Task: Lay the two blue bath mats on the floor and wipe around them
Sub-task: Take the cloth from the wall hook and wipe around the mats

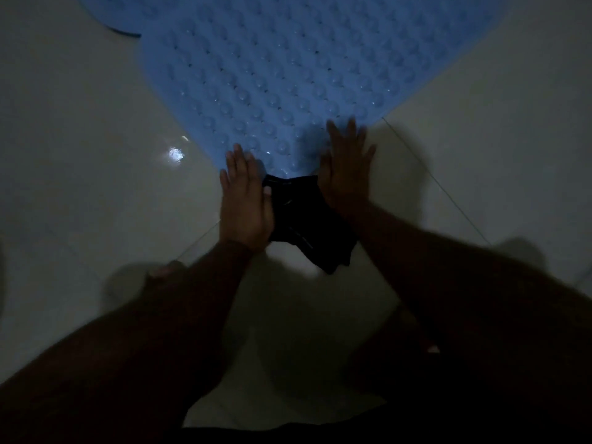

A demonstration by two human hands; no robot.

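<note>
At frame centre, near mat (288, 75): flat on the pale floor (80, 139), its corner pointing toward the person.
Second mat (112, 17): upper left, only an edge in view.
Left hand (245, 203): fingers straight, flat beside the corner, thumb against the black cloth (307, 219), kept close for wiping.
Right hand (347, 168): spread flat on the corner, probably smoothing it down; blurred.

The large blue mat (288, 75) is seen to be soft, rubbery-looking plastic, moulded all over with rounded bumps, pierced by small holes and marked by faint glints. The same plastic is shown by the second blue mat (105, 14). The floor (96, 139) is laid with pale, glossy tiles. The black cloth (304, 219) is matt, crumpled fabric.
</note>
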